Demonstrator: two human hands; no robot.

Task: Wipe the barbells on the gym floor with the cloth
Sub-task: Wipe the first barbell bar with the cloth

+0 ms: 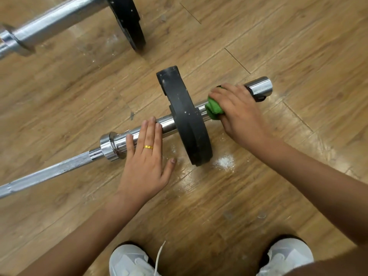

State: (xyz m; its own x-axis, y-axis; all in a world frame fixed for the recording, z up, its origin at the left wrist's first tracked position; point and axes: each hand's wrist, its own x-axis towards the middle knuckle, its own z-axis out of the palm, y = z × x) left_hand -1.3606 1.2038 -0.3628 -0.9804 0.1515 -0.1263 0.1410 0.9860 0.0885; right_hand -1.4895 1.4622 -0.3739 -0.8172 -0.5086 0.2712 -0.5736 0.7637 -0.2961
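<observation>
The person crouches over a barbell [59,170] that lies slantwise on the wooden floor [278,46], its rough grey shaft running off to the lower left and its shiny chrome end [258,87] pointing up to the right. A black weight plate [185,118] sits on the chrome part and stands on its edge on the floor.

The right hand [239,110] is curled over the bar just outside the plate, gripping a bunched green cloth [214,108] against the chrome; the cloth shows at the side of the hand nearest the plate. The left hand [145,162] lies flat on the other side of the plate, fingers straight and together across the chrome, thumb spread out towards the plate (it holds nothing, only rests there). A gold ring [148,147] is on one finger.

A patch of white powder [224,162] lies on the floor just beside the foot of the plate. A second barbell [59,18] with its own black plate [127,20] lies further off at the upper left. Two white shoes [129,259] [288,253] show at the bottom edge.
</observation>
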